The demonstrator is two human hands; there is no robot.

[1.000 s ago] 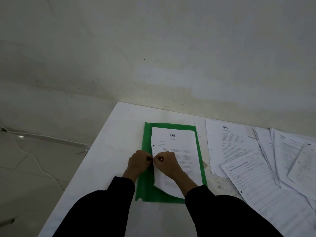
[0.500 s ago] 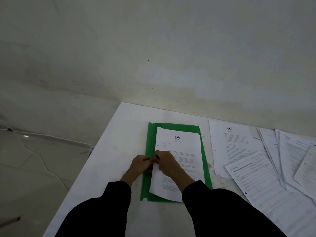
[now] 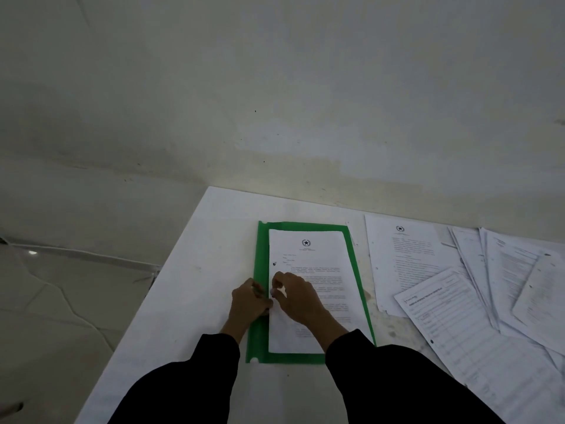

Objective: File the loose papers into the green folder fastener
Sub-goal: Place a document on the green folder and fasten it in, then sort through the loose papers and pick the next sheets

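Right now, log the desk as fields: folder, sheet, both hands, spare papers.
folder: green, flat on table
sheet: lying on folder, hole showing near left edge
left hand: on folder's left strip, fingertips at sheet edge; grip unclear
right hand: on sheet, fingers curled at its left edge; grip unclear
spare papers: spread overlapping, right of folder

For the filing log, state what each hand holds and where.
The right hand curls thumb and forefinger at the left edge of the sheet on the green folder; the left hand lies on the folder's left margin. Whether either grips cannot be told.
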